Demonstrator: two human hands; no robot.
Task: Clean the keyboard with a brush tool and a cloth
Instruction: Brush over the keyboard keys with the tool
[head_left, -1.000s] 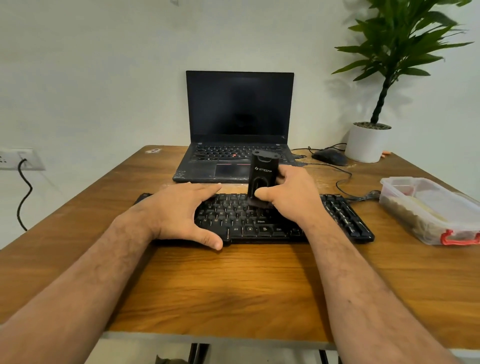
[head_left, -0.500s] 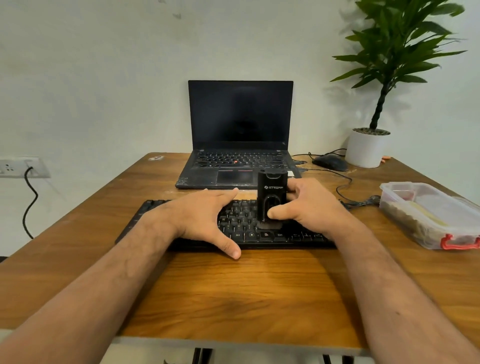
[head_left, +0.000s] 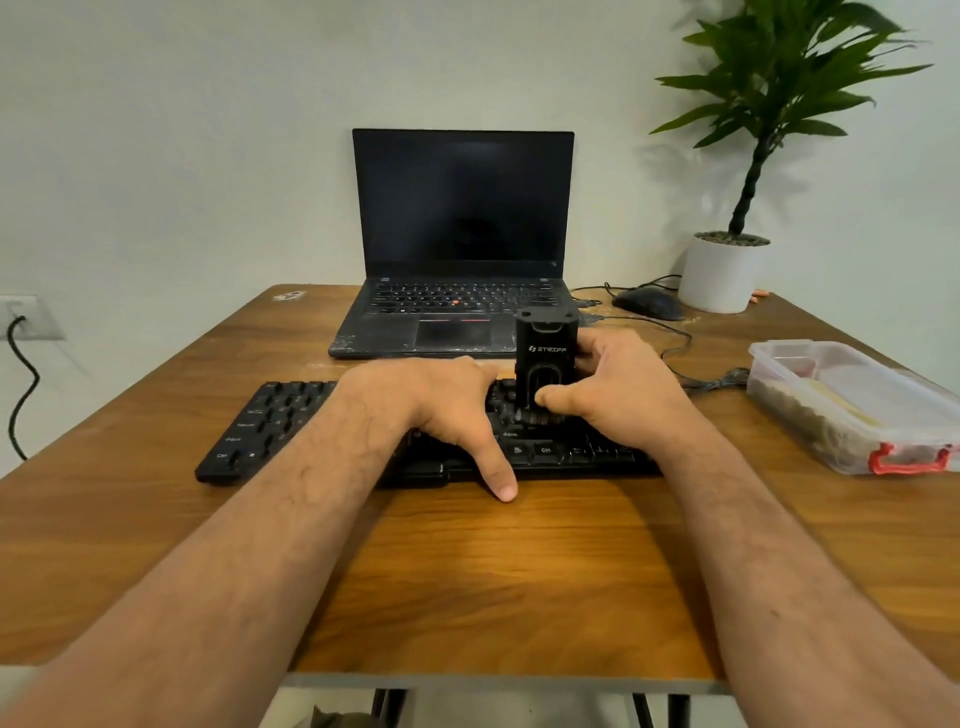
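Head view: my right hand (head_left: 618, 395) has its fingers wrapped around the brush tool (head_left: 545, 371), upright on the keyboard (head_left: 270, 431); at its nine o'clock, my left hand (head_left: 441, 410) lies spread on the keys.

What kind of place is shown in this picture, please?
Probably a home or small office desk. A wooden table against a plain wall holds an open laptop, a black keyboard and a mouse, with a potted plant in the corner.
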